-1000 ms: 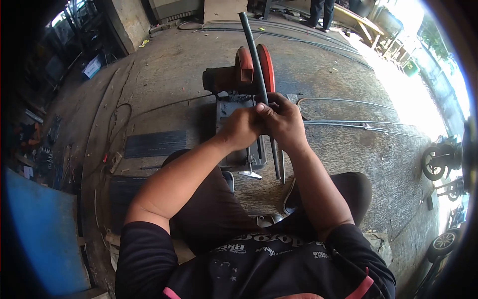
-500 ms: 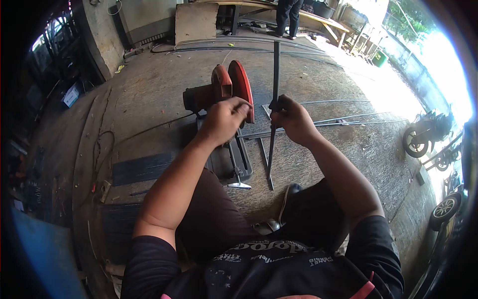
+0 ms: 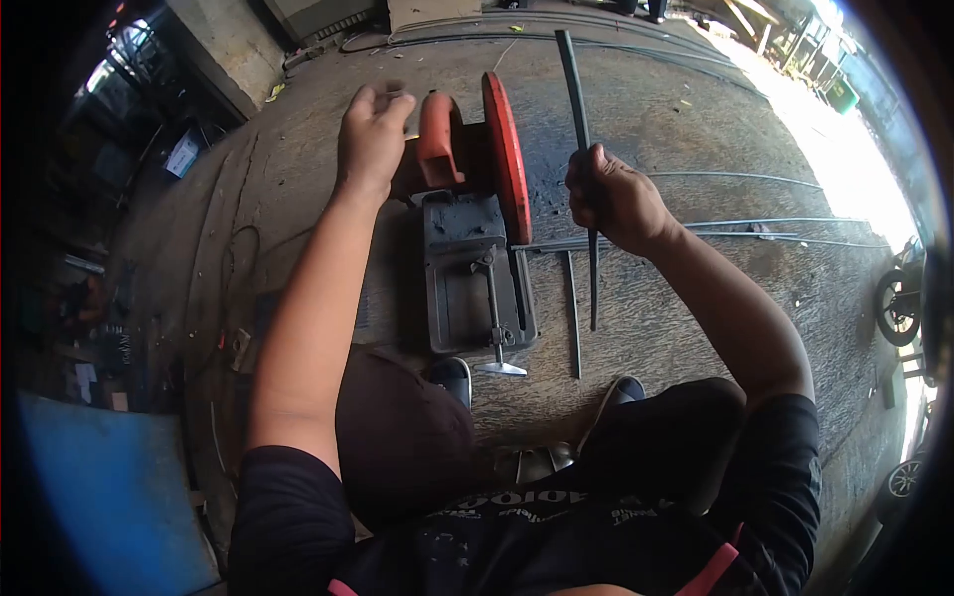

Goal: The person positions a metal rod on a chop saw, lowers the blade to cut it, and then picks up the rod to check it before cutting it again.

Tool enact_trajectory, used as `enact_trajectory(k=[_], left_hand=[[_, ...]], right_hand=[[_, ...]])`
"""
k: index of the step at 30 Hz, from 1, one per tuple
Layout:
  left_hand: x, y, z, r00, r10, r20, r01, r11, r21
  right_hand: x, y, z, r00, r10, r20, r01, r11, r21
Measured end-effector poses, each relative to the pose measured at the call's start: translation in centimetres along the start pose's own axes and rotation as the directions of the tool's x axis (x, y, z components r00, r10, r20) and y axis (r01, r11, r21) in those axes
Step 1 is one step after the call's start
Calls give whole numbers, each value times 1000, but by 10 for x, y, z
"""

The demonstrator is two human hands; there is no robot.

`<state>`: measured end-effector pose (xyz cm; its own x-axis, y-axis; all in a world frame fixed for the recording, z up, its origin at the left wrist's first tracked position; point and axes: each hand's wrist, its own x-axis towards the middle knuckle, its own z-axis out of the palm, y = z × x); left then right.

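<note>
My right hand (image 3: 616, 199) is wrapped round a long dark metal bar (image 3: 574, 84), which stands nearly upright with its lower end above the floor. To the left is a cut-off saw with a red disc-shaped guard (image 3: 509, 159), an orange handle (image 3: 437, 139) and a grey base (image 3: 447, 298). A clamp screw with a pale T-handle (image 3: 500, 369) lies along the base. My left hand (image 3: 373, 134) is raised beside the orange handle, apart from it, fingers curled together; what they hold is blurred.
Thin metal rods (image 3: 775, 221) stretch right across the floor from the saw, and a short bar (image 3: 573, 318) lies before it. More long rods (image 3: 616, 42) lie at the back, near a person's feet (image 3: 656, 12). A motorcycle wheel (image 3: 897, 308) is at right, a blue panel (image 3: 109, 487) at lower left.
My left hand has moved from in front of the red guard up and left, past the orange handle. My right hand and its bar have shifted right. The view has tilted down.
</note>
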<state>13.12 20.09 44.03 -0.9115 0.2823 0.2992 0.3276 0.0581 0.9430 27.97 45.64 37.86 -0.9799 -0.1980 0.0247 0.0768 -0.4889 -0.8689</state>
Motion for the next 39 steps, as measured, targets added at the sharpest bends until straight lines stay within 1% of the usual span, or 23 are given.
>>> enact_trajectory(k=[2,3,4,5,6,7,8,10,11,12,13,14,15,17,19,20,22,24,25,28,30,37,39], left_hand=[[7,-19,12,988,62,-143,-43,990,135],[8,-28,14,996,-23,-90,30,997,67],[9,-28,16,997,-33,-72,40,995,87],[10,-25,16,933,-350,80,358,920,-161],[13,-22,16,754,-590,287,657,679,-328],[15,-19,17,726,-616,307,687,679,-261],[15,-14,20,744,-605,282,666,701,-255],[26,-7,20,750,-536,387,654,686,-319],[29,-4,20,740,-558,376,669,667,-327],[32,-3,19,715,-554,426,692,650,-316],[34,-8,17,726,-553,409,680,663,-313],[35,-13,17,738,-550,391,668,677,-309],[33,-14,20,725,-561,399,681,671,-294],[30,-14,23,794,-524,309,605,730,-318],[31,-19,18,799,-515,312,596,748,-292],[31,-21,15,812,-495,310,575,769,-279],[30,-23,13,822,-475,315,559,780,-282],[35,-24,10,814,-467,345,558,794,-242],[34,-25,11,834,-433,342,523,816,-244],[28,-27,13,842,-442,309,519,820,-242],[24,-25,15,838,-451,307,525,821,-226],[26,-22,17,814,-476,333,557,803,-214],[25,-21,20,818,-465,338,549,806,-220]], right_hand=[[-1,18,-30,999,-22,-46,21,1000,-13],[-4,34,-48,993,24,-118,-24,1000,-4],[-5,52,-67,980,70,-189,-69,998,14],[-6,76,-92,982,98,-160,-94,995,35],[-6,97,-108,980,99,-172,-88,993,74],[-8,117,-117,958,164,-237,-169,986,-1],[-11,135,-126,927,223,-303,-257,963,-77],[-17,153,-124,869,360,-340,-402,914,-60],[-18,165,-124,855,402,-329,-407,912,56],[-19,182,-125,840,444,-313,-410,896,169],[-20,198,-127,829,463,-315,-422,886,191],[-20,216,-131,851,462,-250,-388,874,294],[-22,217,-126,831,489,-263,-402,857,323],[-23,216,-118,810,519,-273,-412,835,365],[-24,214,-112,747,591,-304,-476,795,377],[-25,216,-111,746,596,-299,-480,791,379],[-30,219,-111,750,632,-195,-515,742,429],[-34,220,-107,748,639,-179,-530,738,417],[-35,221,-103,748,648,-145,-537,719,442],[-37,222,-100,734,672,-98,-559,680,474],[-36,222,-99,757,653,-8,-571,668,478],[-37,221,-94,760,650,17,-585,672,454],[-38,221,-93,746,662,67,-616,648,448]])
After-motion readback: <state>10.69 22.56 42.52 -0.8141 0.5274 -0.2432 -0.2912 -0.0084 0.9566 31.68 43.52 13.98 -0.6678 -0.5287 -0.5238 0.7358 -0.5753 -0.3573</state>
